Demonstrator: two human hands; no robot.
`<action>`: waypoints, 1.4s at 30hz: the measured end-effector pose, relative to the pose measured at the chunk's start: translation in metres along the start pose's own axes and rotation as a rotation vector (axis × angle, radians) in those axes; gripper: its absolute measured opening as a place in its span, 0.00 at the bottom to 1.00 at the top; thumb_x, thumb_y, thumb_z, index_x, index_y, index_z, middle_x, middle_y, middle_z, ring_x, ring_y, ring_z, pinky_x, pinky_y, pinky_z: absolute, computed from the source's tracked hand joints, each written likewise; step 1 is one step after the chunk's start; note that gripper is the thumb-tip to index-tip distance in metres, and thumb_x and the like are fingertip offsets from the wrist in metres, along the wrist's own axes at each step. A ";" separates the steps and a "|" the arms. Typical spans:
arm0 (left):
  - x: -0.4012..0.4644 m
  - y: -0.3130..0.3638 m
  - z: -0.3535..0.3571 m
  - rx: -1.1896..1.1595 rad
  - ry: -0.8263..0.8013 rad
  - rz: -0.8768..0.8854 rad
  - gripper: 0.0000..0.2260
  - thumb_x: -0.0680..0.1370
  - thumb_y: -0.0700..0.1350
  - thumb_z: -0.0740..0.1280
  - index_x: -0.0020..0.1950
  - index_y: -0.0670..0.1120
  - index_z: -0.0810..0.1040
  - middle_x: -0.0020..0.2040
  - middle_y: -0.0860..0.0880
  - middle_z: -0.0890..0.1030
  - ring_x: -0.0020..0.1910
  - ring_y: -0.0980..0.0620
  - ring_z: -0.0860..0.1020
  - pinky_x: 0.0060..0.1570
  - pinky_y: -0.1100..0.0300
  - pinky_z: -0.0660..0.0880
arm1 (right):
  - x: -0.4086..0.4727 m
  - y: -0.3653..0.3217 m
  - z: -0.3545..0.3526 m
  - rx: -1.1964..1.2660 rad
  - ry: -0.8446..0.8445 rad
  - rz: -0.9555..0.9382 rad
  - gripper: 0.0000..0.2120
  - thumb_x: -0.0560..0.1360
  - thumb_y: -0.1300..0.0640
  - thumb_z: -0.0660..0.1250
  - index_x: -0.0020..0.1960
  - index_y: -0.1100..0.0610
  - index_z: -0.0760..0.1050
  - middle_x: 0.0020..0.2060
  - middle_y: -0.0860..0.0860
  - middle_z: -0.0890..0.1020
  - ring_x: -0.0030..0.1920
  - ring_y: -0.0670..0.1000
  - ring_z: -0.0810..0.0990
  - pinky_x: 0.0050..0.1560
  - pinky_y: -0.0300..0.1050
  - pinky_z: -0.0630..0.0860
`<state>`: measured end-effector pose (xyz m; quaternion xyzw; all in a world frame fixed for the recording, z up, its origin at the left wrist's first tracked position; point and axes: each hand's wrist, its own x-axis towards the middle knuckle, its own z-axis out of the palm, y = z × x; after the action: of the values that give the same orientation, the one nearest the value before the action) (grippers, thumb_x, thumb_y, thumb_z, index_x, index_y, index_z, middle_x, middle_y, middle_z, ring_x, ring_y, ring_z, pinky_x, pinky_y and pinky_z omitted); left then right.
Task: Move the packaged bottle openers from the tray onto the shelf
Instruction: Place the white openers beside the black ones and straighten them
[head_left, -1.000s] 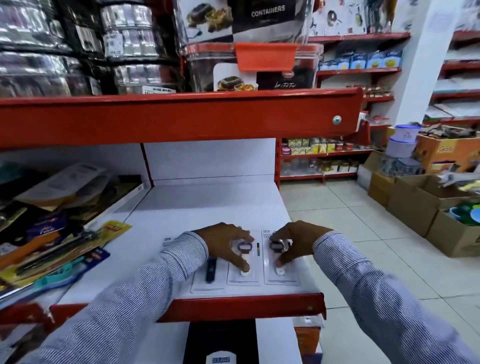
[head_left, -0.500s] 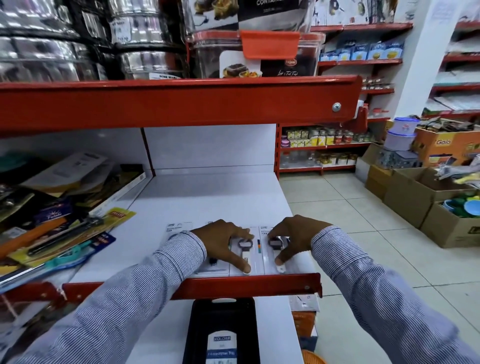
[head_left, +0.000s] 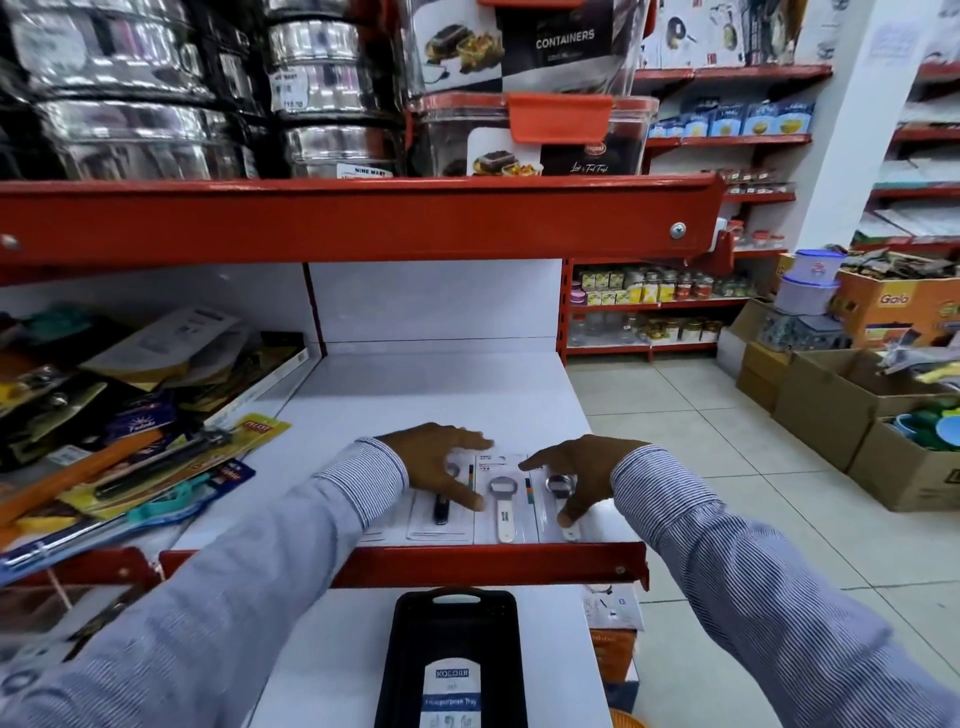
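Note:
Three packaged bottle openers lie side by side at the front of the white shelf (head_left: 441, 395). The left pack (head_left: 441, 514) has a black handle, the middle pack (head_left: 505, 506) a white handle, and the right pack (head_left: 563, 499) also a white handle. My left hand (head_left: 436, 467) hovers over the left pack, fingers spread, holding nothing. My right hand (head_left: 576, 478) arches over the right pack, thumb touching near its handle, fingers apart. A black tray (head_left: 405, 649) sits on the lower shelf below, bearing a blue-white label.
A red shelf lip (head_left: 467, 564) runs in front of the packs. Piled packaged kitchen tools (head_left: 130, 441) fill the shelf's left side. Steel tins and food containers (head_left: 535, 135) stand on the red shelf above. Cardboard boxes (head_left: 852, 415) line the tiled aisle at right.
Both hands have lifted off the packs and spread apart; before, fingers pressed on the middle and right openers. The camera view dropped slightly, showing more of the black tray.

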<state>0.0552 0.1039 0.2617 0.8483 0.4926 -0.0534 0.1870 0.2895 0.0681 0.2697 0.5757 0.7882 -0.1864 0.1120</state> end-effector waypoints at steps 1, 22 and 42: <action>-0.001 -0.009 -0.005 0.028 -0.018 -0.041 0.42 0.70 0.62 0.74 0.79 0.57 0.58 0.81 0.52 0.58 0.80 0.49 0.57 0.79 0.49 0.52 | 0.000 -0.002 0.000 -0.018 -0.006 0.001 0.42 0.67 0.51 0.78 0.74 0.41 0.60 0.74 0.50 0.67 0.73 0.54 0.66 0.73 0.53 0.64; -0.024 -0.035 0.007 0.007 -0.005 -0.058 0.41 0.66 0.64 0.76 0.76 0.55 0.67 0.79 0.53 0.65 0.78 0.51 0.63 0.78 0.52 0.57 | -0.004 -0.026 -0.013 -0.171 -0.094 -0.025 0.37 0.68 0.54 0.77 0.73 0.43 0.65 0.74 0.50 0.66 0.72 0.55 0.68 0.70 0.54 0.68; -0.054 -0.068 -0.010 0.104 -0.052 -0.131 0.40 0.66 0.57 0.79 0.75 0.55 0.68 0.77 0.52 0.67 0.75 0.49 0.66 0.76 0.53 0.60 | 0.000 -0.030 -0.014 -0.168 -0.098 0.017 0.37 0.67 0.56 0.78 0.71 0.42 0.66 0.73 0.50 0.67 0.69 0.54 0.72 0.65 0.51 0.73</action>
<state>-0.0313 0.0940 0.2674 0.8210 0.5386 -0.1131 0.1516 0.2610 0.0660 0.2869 0.5609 0.7899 -0.1465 0.1999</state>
